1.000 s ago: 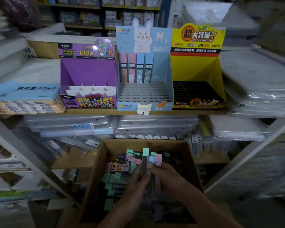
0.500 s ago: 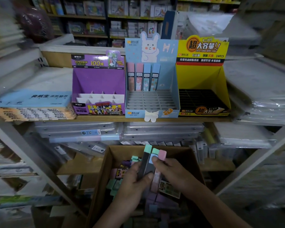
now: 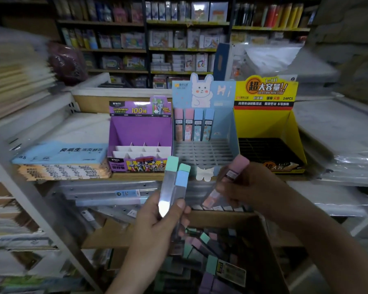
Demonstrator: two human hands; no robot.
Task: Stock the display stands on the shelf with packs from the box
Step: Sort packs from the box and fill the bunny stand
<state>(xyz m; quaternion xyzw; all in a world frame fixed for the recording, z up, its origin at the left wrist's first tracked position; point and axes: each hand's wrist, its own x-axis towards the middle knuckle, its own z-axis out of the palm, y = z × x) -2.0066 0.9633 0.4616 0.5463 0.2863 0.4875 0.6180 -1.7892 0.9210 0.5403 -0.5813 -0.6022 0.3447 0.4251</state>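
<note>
Because each pack is a slim, hard case with a coloured cap, it should be light and stiff. Its glossy clear body looks slippery, so a pinch across the flat sides near the capped end seems best, leaving the bottom free to enter a slot. Seen from the head camera, the left hand curls fingers and thumb round the lower part of a small bundle of packs, green and blue caps up, above the cardboard box of loose packs. The right hand pinches a pink pack by its middle, tilted, just before the blue rabbit stand on the shelf. Four standing packs fill part of that stand's back row.
</note>
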